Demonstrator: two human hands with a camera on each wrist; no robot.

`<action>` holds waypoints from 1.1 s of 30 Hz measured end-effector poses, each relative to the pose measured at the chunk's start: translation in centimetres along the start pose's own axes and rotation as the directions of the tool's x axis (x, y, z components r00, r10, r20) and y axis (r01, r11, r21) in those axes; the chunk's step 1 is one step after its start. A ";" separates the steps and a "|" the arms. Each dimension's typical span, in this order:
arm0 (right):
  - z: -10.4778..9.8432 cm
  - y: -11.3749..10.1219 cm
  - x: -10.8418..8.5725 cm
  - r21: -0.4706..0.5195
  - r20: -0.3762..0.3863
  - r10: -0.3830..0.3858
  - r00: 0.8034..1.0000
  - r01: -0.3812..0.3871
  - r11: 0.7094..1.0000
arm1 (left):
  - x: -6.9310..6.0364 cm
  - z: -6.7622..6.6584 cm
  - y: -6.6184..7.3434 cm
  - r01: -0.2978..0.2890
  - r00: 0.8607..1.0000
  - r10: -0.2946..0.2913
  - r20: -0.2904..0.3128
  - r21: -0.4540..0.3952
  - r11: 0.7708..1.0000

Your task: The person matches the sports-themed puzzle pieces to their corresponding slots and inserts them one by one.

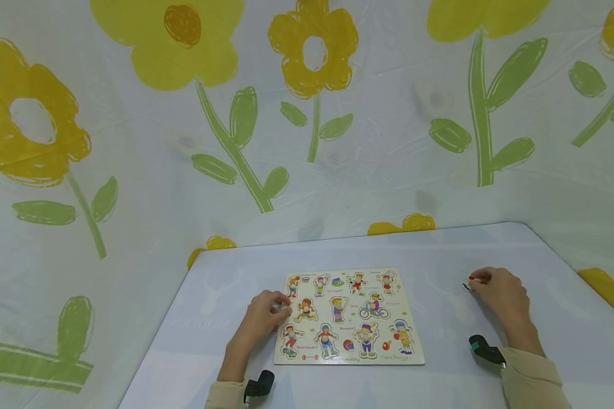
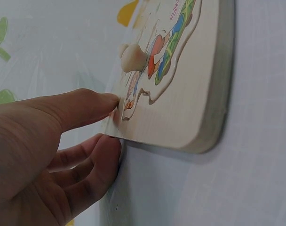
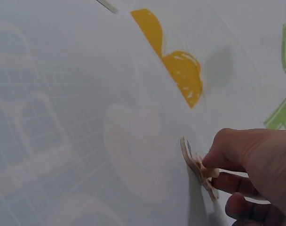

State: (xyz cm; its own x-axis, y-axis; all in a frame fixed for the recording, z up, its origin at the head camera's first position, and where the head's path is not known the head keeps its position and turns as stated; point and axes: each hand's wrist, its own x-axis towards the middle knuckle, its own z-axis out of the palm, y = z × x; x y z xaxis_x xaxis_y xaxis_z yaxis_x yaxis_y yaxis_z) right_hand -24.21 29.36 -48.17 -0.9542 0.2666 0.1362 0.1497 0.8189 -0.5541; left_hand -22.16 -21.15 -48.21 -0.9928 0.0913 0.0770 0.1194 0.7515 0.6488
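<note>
A wooden knob puzzle board (image 1: 417, 357) with sports figures lies on the table, several figure pieces set in it. At its left edge is my left hand (image 1: 263, 313); in the left wrist view, the thumb (image 2: 89, 107) rests on the board's face and curled fingers meet the edge from the side, gripping it. A round wooden knob (image 2: 133, 59) stands up from the skateboard piece nearby. Well right of the board, my right hand (image 1: 502, 296) pinches a small puzzle piece (image 3: 192, 161) by its knob, the piece tilted close to the tabletop. Its picture is mostly hidden.
The pale table (image 1: 210, 335) carries faint printed patterns. Behind and at the sides hangs a white curtain (image 1: 368, 142) with yellow flowers. Black wrist cameras (image 1: 260, 384) sit on both cuffs.
</note>
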 end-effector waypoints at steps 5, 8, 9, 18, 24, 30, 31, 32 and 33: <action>0.1 0.1 -0.1 -0.002 -0.014 -0.006 1.000 0.006 1.000 | 0.0 -0.1 0.1 0.003 1.000 -0.003 0.000 -0.001 1.000; 0.0 0.1 -0.1 0.002 -0.011 0.011 1.000 -0.011 1.000 | -0.1 -0.1 0.1 0.002 1.000 -0.002 0.001 -0.004 1.000; 0.0 0.2 -0.1 0.001 -0.012 0.014 1.000 -0.014 1.000 | -0.1 -0.1 0.1 0.003 1.000 -0.003 0.001 -0.005 1.000; 0.1 0.0 -0.2 0.003 -0.020 0.024 0.999 -0.024 1.000 | 0.0 0.0 -0.1 -0.005 1.000 0.005 0.001 -0.006 1.000; 0.1 0.1 -0.1 -0.003 -0.020 0.015 1.000 -0.015 1.000 | 0.0 0.0 0.0 0.003 1.000 -0.003 -0.007 -0.003 1.000; 0.1 0.0 0.1 0.003 0.022 0.002 1.000 -0.002 1.000 | -0.1 0.1 0.0 -0.004 1.000 0.004 -0.008 -0.003 1.000; 0.1 -0.1 0.1 0.007 0.034 -0.003 0.999 0.003 1.000 | -0.1 0.1 0.0 -0.004 1.000 0.004 -0.008 -0.002 1.000; 0.2 -0.2 0.2 0.011 0.042 -0.015 0.999 0.014 1.000 | -0.1 0.1 0.0 -0.005 1.000 0.005 -0.008 -0.003 1.000; 0.2 -0.3 0.2 0.014 0.054 -0.028 0.998 0.027 1.000 | -0.1 0.0 0.0 -0.003 1.000 0.003 -0.008 -0.002 1.000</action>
State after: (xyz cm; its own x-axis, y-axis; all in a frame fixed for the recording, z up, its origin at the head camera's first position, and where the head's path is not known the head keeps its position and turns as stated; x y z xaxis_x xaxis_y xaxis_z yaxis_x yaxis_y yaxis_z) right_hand -24.54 29.08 -48.15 -0.9705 0.2158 0.1074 0.1198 0.8186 -0.5618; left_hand -22.07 -21.11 -48.25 -0.9924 0.0885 0.0850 0.1225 0.7502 0.6498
